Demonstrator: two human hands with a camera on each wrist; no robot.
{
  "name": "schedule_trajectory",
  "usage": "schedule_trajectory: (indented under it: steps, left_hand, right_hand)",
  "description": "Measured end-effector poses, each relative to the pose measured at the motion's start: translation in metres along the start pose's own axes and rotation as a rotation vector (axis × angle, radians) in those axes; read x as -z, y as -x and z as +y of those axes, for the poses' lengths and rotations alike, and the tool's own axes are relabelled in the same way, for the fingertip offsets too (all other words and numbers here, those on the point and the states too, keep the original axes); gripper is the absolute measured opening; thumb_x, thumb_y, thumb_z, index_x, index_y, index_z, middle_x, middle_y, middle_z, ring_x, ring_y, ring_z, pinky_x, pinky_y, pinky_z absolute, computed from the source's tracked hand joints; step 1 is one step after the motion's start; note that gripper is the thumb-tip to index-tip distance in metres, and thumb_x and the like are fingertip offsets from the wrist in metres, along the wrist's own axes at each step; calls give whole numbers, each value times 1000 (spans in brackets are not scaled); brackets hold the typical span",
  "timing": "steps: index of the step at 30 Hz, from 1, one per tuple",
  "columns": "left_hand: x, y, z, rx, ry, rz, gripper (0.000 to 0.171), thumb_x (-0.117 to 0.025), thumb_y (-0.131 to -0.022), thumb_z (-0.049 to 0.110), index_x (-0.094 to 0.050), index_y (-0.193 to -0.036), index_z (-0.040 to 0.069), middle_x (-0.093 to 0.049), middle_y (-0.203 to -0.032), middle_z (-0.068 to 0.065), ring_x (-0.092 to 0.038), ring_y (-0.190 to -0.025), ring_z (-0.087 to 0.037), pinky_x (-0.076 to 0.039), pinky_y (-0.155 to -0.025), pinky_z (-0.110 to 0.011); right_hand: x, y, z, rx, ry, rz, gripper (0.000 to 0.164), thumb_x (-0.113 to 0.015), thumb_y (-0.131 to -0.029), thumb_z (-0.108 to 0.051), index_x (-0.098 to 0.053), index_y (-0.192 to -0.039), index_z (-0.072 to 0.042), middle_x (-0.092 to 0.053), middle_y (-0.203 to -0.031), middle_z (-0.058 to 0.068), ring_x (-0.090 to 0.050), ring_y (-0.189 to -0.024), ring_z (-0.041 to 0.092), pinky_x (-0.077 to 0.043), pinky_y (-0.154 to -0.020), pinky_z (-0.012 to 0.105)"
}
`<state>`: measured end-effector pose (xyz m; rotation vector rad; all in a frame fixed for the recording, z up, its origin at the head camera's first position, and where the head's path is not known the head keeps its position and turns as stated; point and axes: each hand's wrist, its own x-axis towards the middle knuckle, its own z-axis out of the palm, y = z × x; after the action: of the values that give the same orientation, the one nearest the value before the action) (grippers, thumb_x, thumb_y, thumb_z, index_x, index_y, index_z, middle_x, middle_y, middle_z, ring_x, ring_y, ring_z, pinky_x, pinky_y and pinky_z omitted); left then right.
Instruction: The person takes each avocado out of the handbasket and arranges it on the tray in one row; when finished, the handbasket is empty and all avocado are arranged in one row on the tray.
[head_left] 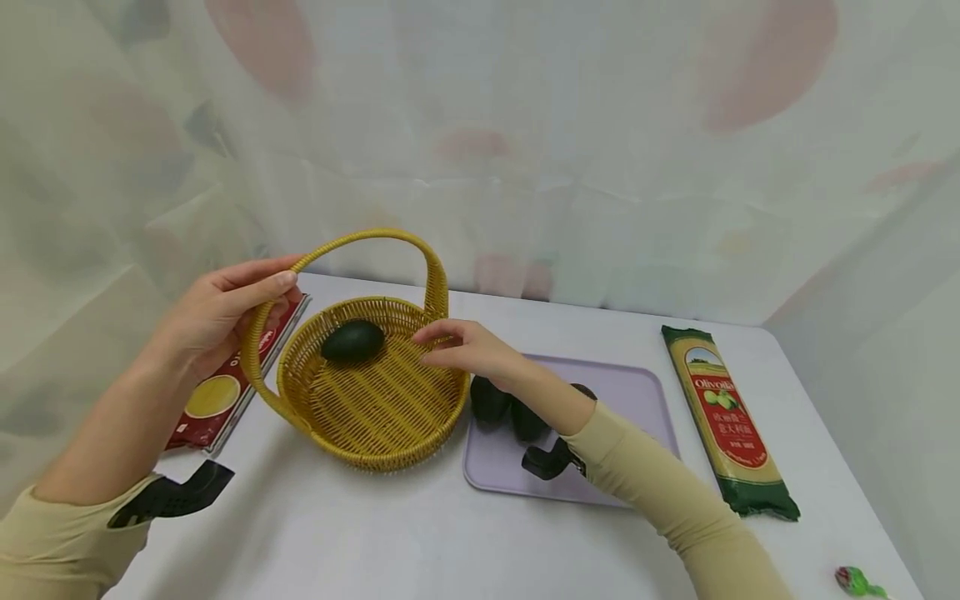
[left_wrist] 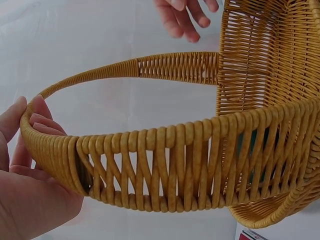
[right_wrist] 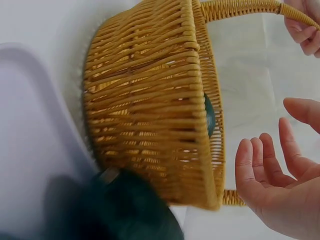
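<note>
My left hand (head_left: pixel 217 312) grips the arched handle (left_wrist: pixel 120 140) of a yellow wicker basket (head_left: pixel 390 408), thumb and fingers around its left part. Inside the basket, towards the back left, lies one dark green avocado (head_left: pixel 352 342). Over the basket's right side hovers my right hand (head_left: pixel 474 348), its fingers loosely bent and nothing between them. The right wrist view shows that hand (right_wrist: pixel 280 187) beside the rim, apart from it. Dark avocados (head_left: pixel 491 402) lie on a pale purple tray (head_left: pixel 622 385) under my right forearm, which partly hides them.
A red packet (head_left: pixel 217 396) lies behind my left hand, left of the basket. Right of the tray is a green and gold Olivoila pasta packet (head_left: pixel 726 412). A small green and red item (head_left: pixel 855 581) sits near the table's right edge. A patterned curtain (head_left: pixel 525 167) hangs behind the table.
</note>
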<state>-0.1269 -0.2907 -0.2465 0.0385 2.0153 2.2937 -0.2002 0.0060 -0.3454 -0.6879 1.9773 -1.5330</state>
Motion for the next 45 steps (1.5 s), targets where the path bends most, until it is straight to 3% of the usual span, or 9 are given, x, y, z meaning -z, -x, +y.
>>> schedule_trajectory:
  steps: [4,10,16,20,29,35,41,45]
  left_hand:
    - [0,0,1,-2,4,-11,23,-60,-97,11,-75,-114,18,-68,-87,-3,-57,-72,-13,-51,-64,-19]
    - [0,-1,1,-10,-4,-16,23,-60,-97,11,-75,-114,17,-68,-86,-3,-57,-71,-13,-51,-63,-19]
    - [0,-1,1,-8,2,-17,23,-60,-97,11,-75,-113,17,-69,-86,-3,-57,-69,-13,-51,-62,-19]
    - [1,0,1,-11,11,-21,23,-60,-97,10,-75,-113,17,-69,-85,-3,-57,-68,-13,-51,-61,-19]
    - [0,0,-1,-22,-11,-19,24,-60,-97,10,-74,-114,17,-68,-86,-3,-57,-69,-13,-51,-62,-20]
    - [-1,-1,-2,-27,-13,-15,23,-60,-97,10,-75,-113,18,-68,-86,-3,-57,-71,-13,-51,-62,-20]
    - [0,-1,-3,-27,16,-30,24,-59,-97,8,-75,-113,16,-69,-86,-4,-58,-70,-13,-52,-62,-20]
    - [0,-1,-4,-29,24,-26,24,-58,-97,7,-75,-112,16,-69,-86,-4,-58,-69,-13,-52,-61,-20]
  right_hand:
    - [-7,-12,-6,-4,20,-15,34,-68,-91,-16,-64,-124,-12,-61,-121,1,-59,-106,15,-49,-89,28]
    - [-16,-31,-11,7,16,-33,32,-69,-91,-14,-65,-122,-11,-62,-119,0,-59,-101,13,-50,-90,31]
    - [-23,-52,-14,-14,47,-22,33,-70,-90,-14,-65,-122,-9,-61,-125,10,-60,-98,12,-52,-82,29]
    - [-27,-67,-18,-39,79,-5,38,-71,-89,-15,-63,-125,-7,-58,-128,12,-59,-98,12,-52,-87,35]
    - [-36,-100,-15,-56,189,3,44,-69,-91,-16,-57,-133,-6,-55,-132,15,-57,-102,17,-51,-87,36]
    - [-41,-115,-7,-58,330,16,49,-69,-92,-18,-53,-136,-6,-54,-134,12,-55,-115,22,-49,-86,29]
    - [-43,-120,2,-129,265,4,57,-69,-91,-18,-46,-143,-6,-47,-142,13,-52,-114,25,-48,-92,41]
    - [-45,-123,10,-156,225,-11,62,-71,-90,-19,-44,-145,-7,-45,-144,13,-52,-117,25,-47,-94,42]
